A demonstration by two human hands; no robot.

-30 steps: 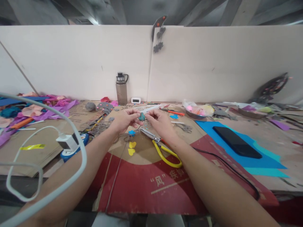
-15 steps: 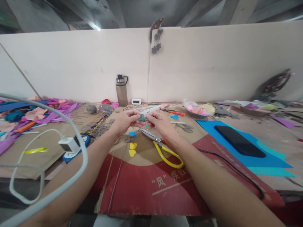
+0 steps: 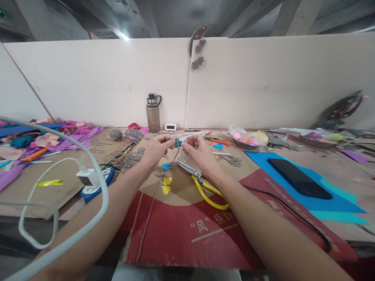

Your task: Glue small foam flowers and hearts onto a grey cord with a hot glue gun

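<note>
Pinched piece [image 3: 177,143], cardboard [image 3: 172,234] below, partition [image 3: 249,86] behind

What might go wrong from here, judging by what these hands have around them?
The small, teal piece at the left hand's fingertips is tiny and might slip.

The metal scissors with yellow handles lie close to the right hand; lowering that hand could knock them.

The thick white cable crosses the view of the left forearm and might snag it, though their actual gap is unclear.
</note>
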